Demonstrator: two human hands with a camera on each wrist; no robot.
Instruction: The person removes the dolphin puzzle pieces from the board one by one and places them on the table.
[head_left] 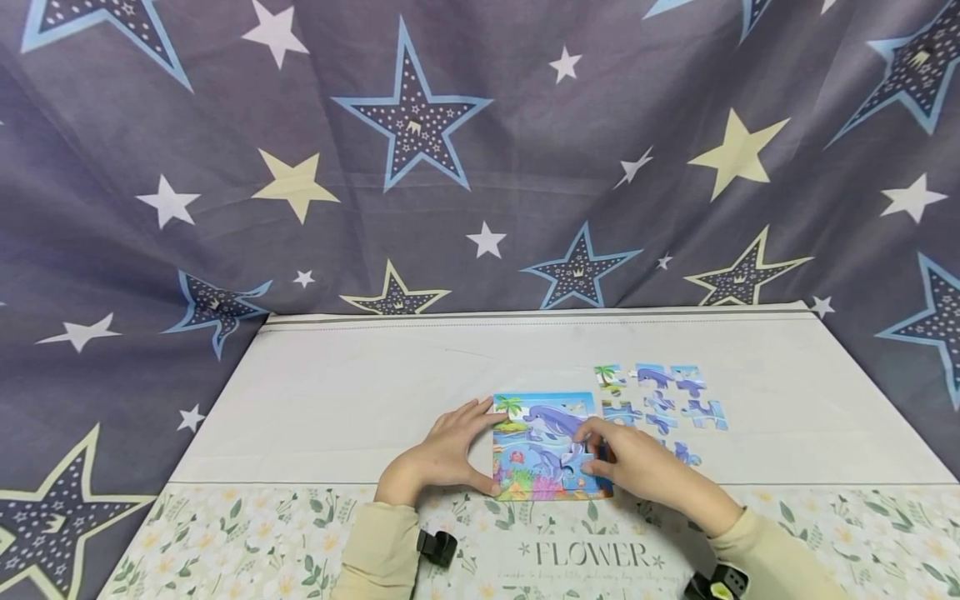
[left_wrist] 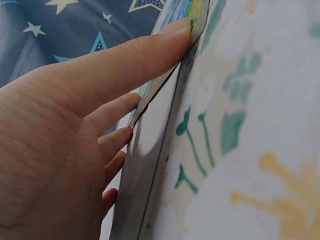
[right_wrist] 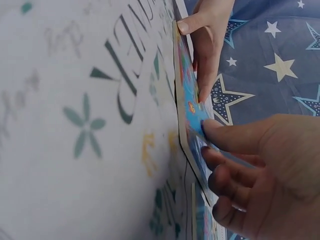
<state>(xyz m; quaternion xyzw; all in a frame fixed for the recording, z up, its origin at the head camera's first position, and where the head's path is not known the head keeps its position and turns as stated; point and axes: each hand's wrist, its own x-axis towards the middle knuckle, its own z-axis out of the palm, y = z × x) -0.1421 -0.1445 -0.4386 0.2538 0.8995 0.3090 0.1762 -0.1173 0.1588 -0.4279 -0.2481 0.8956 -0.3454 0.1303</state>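
Observation:
A jigsaw board (head_left: pixel 528 454) with a dolphin picture, a palm tree and coral lies at the middle of the table. Along its left side rests my left hand (head_left: pixel 450 450), thumb at the lower corner and fingers spread towards the upper one. The left wrist view shows that thumb (left_wrist: pixel 167 47) touching the board's edge. Over the board's right part, my right hand (head_left: pixel 637 462) has its fingers curled and pinches a blue puzzle piece (head_left: pixel 576 475) low against the picture. In the right wrist view, the thumb (right_wrist: pixel 227 136) and fingertips meet the board; the piece is mostly hidden there.
Several loose puzzle pieces (head_left: pixel 660 400) lie right of the board, some partly behind my right hand. A floral cloth (head_left: pixel 262 542) with the word FLOWER covers the table's near part. A starry curtain (head_left: pixel 450 208) hangs behind the white tabletop (head_left: pixel 360 383).

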